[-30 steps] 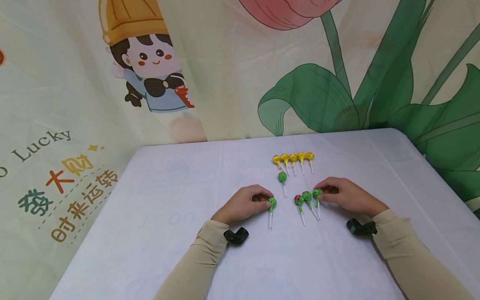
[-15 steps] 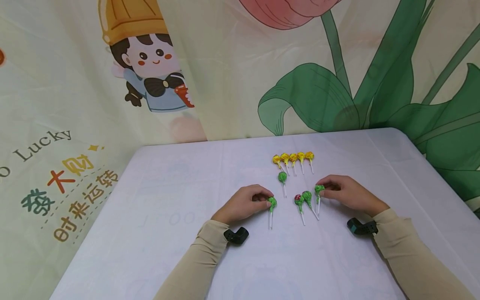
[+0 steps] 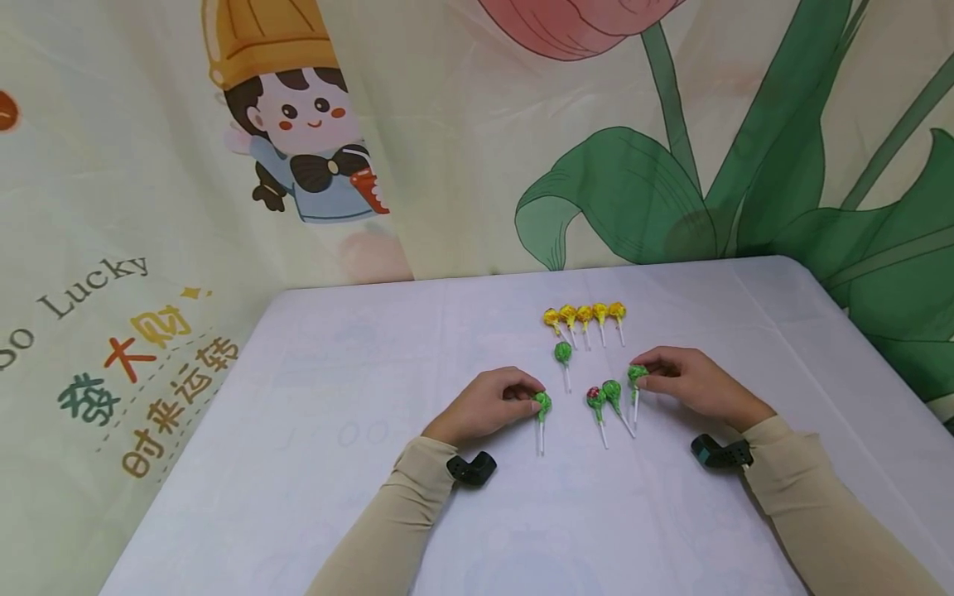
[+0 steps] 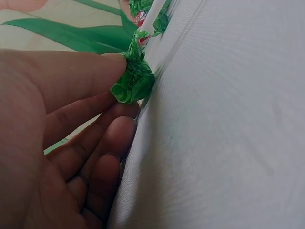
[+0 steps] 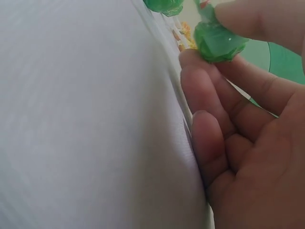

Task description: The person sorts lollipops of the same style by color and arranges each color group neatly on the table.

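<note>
My left hand [image 3: 488, 404] pinches the wrapped head of a green lollipop [image 4: 135, 78] between thumb and fingers; its white stick points toward me in the head view. On the right, my right hand [image 3: 689, 382] pinches another green lollipop [image 5: 217, 42] by its head, stick also toward me. Between the hands lie two more lollipops, a green one with a red patch [image 3: 595, 398] and a plain green one [image 3: 612, 391], heads close together. Farther back, a single green lollipop [image 3: 562, 353] lies with its stick toward me.
A row of several yellow lollipops [image 3: 585, 315] lies behind the green ones. The white-covered table [image 3: 358, 497] ends at a printed cloth backdrop [image 3: 447, 149]. Black wrist cameras [image 3: 472, 469] sit at both cuffs.
My right hand has shifted slightly right and away from me with its green lollipop, widening the gap to the plain green one. My left hand stays in place.
</note>
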`<action>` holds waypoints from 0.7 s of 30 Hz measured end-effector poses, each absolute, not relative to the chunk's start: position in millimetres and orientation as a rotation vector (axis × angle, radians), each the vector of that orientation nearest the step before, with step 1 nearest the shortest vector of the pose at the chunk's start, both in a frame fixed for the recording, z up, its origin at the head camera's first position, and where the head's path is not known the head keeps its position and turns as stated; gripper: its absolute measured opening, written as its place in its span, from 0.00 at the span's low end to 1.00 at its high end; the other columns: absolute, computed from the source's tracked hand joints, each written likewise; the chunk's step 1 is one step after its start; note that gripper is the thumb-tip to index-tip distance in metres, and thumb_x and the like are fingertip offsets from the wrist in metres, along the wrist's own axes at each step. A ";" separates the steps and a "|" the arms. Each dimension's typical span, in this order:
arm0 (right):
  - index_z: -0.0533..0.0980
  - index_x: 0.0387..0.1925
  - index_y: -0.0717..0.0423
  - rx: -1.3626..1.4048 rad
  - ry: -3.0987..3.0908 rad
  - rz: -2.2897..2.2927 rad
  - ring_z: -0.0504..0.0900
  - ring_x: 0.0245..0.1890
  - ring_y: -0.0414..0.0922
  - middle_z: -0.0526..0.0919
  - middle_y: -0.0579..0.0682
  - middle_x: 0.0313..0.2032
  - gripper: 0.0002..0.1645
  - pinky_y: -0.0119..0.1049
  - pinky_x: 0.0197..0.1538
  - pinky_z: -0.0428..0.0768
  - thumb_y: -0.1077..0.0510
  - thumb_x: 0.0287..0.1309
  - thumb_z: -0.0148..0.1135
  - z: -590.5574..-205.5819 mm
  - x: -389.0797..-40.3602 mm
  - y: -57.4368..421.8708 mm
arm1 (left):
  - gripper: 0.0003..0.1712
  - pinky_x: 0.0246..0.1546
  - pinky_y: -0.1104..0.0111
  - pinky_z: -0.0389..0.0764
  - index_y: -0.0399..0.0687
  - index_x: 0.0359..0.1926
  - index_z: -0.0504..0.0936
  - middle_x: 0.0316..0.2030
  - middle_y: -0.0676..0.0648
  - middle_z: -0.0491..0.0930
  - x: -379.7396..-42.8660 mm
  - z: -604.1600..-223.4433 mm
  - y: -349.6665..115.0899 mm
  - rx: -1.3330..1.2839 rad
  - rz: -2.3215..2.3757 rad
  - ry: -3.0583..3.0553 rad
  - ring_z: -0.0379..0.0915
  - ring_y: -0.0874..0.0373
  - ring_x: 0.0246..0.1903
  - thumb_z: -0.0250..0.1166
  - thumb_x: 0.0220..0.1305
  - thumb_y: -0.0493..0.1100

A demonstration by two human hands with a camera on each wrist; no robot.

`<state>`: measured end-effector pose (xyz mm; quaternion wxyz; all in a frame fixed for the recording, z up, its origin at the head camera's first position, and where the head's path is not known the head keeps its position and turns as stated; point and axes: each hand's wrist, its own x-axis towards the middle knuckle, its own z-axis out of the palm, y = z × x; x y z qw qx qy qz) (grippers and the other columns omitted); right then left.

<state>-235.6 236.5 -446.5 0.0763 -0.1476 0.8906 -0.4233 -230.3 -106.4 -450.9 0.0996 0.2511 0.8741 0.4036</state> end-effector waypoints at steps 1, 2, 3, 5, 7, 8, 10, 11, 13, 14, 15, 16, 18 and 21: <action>0.79 0.57 0.54 -0.438 2.661 -1.280 0.76 0.49 0.50 0.81 0.51 0.51 0.24 0.43 0.52 0.77 0.46 0.65 0.66 -445.9 -235.6 237.4 | 0.11 0.45 0.65 0.76 0.61 0.49 0.84 0.39 0.59 0.80 -230.5 -450.6 -106.2 0.742 1.192 2.586 0.75 0.62 0.41 0.68 0.67 0.49; 0.79 0.57 0.53 -0.428 2.654 -1.292 0.76 0.50 0.50 0.81 0.50 0.52 0.24 0.44 0.53 0.77 0.45 0.65 0.66 -445.2 -235.8 238.1 | 0.11 0.45 0.65 0.76 0.61 0.49 0.84 0.39 0.59 0.80 -230.6 -450.4 -106.1 0.741 1.189 2.588 0.75 0.62 0.41 0.68 0.67 0.49; 0.79 0.57 0.53 -0.422 2.643 -1.305 0.76 0.51 0.50 0.81 0.51 0.52 0.25 0.45 0.53 0.76 0.44 0.65 0.66 -444.2 -235.9 238.9 | 0.11 0.45 0.65 0.76 0.61 0.49 0.84 0.39 0.59 0.80 -230.7 -450.4 -105.9 0.739 1.186 2.591 0.75 0.62 0.40 0.68 0.67 0.49; 0.79 0.57 0.53 -0.399 2.623 -1.338 0.76 0.51 0.50 0.81 0.51 0.53 0.25 0.45 0.53 0.76 0.43 0.65 0.65 -442.3 -236.2 240.7 | 0.10 0.45 0.65 0.76 0.61 0.49 0.85 0.39 0.59 0.80 -230.3 -449.6 -105.5 0.739 1.191 2.588 0.75 0.62 0.40 0.68 0.67 0.49; 0.78 0.57 0.53 -0.382 2.605 -1.362 0.76 0.50 0.51 0.81 0.51 0.52 0.26 0.45 0.51 0.76 0.43 0.65 0.65 -440.6 -236.9 242.1 | 0.10 0.45 0.65 0.76 0.60 0.48 0.85 0.39 0.59 0.80 -229.8 -449.5 -105.3 0.743 1.197 2.584 0.75 0.62 0.40 0.68 0.66 0.49; 0.78 0.57 0.54 -0.383 2.599 -1.369 0.76 0.49 0.51 0.81 0.52 0.52 0.26 0.44 0.49 0.77 0.43 0.65 0.65 -439.8 -237.4 242.2 | 0.10 0.44 0.65 0.76 0.60 0.48 0.85 0.39 0.59 0.80 -229.3 -449.5 -105.2 0.744 1.201 2.580 0.75 0.62 0.40 0.68 0.66 0.49; 0.78 0.57 0.54 -0.386 2.588 -1.381 0.78 0.45 0.51 0.82 0.52 0.50 0.26 0.43 0.45 0.78 0.43 0.65 0.65 -438.7 -238.4 242.3 | 0.10 0.44 0.65 0.76 0.59 0.48 0.85 0.39 0.58 0.80 -228.5 -449.6 -105.0 0.746 1.207 2.574 0.75 0.62 0.40 0.68 0.66 0.48; 0.78 0.57 0.54 -0.387 2.582 -1.385 0.78 0.44 0.51 0.82 0.52 0.49 0.27 0.42 0.43 0.78 0.43 0.65 0.65 -437.9 -238.9 241.8 | 0.10 0.44 0.65 0.76 0.59 0.48 0.85 0.38 0.58 0.80 -227.9 -449.4 -104.9 0.745 1.208 2.574 0.75 0.62 0.40 0.68 0.66 0.48; 0.77 0.58 0.55 -0.397 2.574 -1.390 0.79 0.41 0.51 0.82 0.53 0.48 0.27 0.42 0.41 0.79 0.43 0.65 0.65 -436.8 -240.6 240.6 | 0.10 0.44 0.65 0.76 0.60 0.48 0.85 0.38 0.59 0.80 -227.4 -449.5 -104.8 0.741 1.204 2.577 0.75 0.62 0.39 0.68 0.66 0.48; 0.77 0.58 0.55 -0.402 2.574 -1.389 0.79 0.40 0.51 0.82 0.53 0.48 0.28 0.41 0.41 0.79 0.42 0.65 0.65 -435.9 -241.4 240.0 | 0.10 0.44 0.65 0.76 0.60 0.48 0.85 0.38 0.59 0.80 -227.4 -449.6 -104.9 0.741 1.202 2.580 0.75 0.62 0.39 0.68 0.66 0.48; 0.77 0.58 0.53 -0.390 2.574 -1.389 0.79 0.40 0.51 0.82 0.53 0.49 0.28 0.41 0.41 0.80 0.41 0.64 0.65 -434.7 -242.5 239.1 | 0.10 0.44 0.66 0.76 0.60 0.48 0.85 0.38 0.59 0.80 -227.2 -449.5 -104.8 0.740 1.200 2.582 0.75 0.62 0.39 0.68 0.66 0.48; 0.77 0.58 0.52 -0.380 2.570 -1.393 0.79 0.41 0.51 0.81 0.53 0.49 0.28 0.42 0.42 0.79 0.41 0.64 0.65 -433.2 -243.3 238.2 | 0.10 0.44 0.65 0.76 0.60 0.48 0.85 0.38 0.59 0.80 -227.1 -449.2 -104.7 0.742 1.199 2.582 0.75 0.62 0.39 0.68 0.66 0.48; 0.77 0.58 0.51 -0.369 2.569 -1.396 0.78 0.41 0.52 0.81 0.53 0.50 0.28 0.42 0.43 0.79 0.40 0.64 0.65 -430.1 -246.0 236.3 | 0.10 0.44 0.65 0.76 0.61 0.48 0.84 0.39 0.59 0.80 -227.4 -448.8 -104.7 0.745 1.196 2.583 0.75 0.62 0.40 0.68 0.67 0.49; 0.77 0.59 0.50 -0.368 2.550 -1.403 0.78 0.42 0.52 0.80 0.53 0.50 0.29 0.43 0.44 0.78 0.39 0.64 0.65 -424.9 -250.8 232.1 | 0.10 0.45 0.65 0.76 0.61 0.48 0.84 0.39 0.59 0.80 -226.9 -447.3 -105.0 0.741 1.201 2.578 0.75 0.62 0.40 0.68 0.67 0.49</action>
